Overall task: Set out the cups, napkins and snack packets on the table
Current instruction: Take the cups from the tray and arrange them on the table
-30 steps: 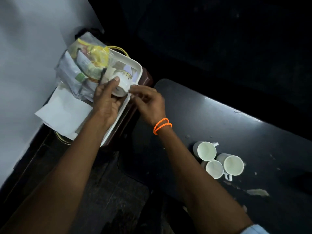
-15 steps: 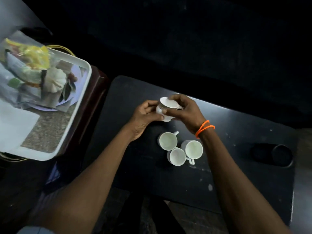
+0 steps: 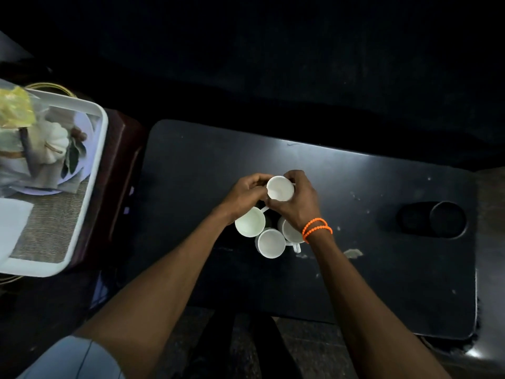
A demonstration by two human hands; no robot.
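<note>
A white cup (image 3: pixel 280 188) sits at the centre of the frame, held between both hands, mouth facing up toward the camera so its long axis runs roughly vertical. Its handle points to the upper right, mostly hidden under the right hand. The left hand (image 3: pixel 247 194) curls its fingers round the cup's left side; the right hand (image 3: pixel 296 202), with an orange band (image 3: pixel 317 228) on the wrist, wraps round the right side. Whether the cup touches the table cannot be told.

Just below it, three more cups (image 3: pixel 270 243) stand upright and clustered on the black table (image 3: pixel 382 255), mouths up; one is partly covered by the right wrist.

The tabletop is dark, scuffed and flecked with pale marks. At the left edge of the frame, a white tray (image 3: pixel 90 187) holds packets (image 3: pixel 16 110) and a napkin (image 3: pixel 11 222). The room beyond is dark.
</note>
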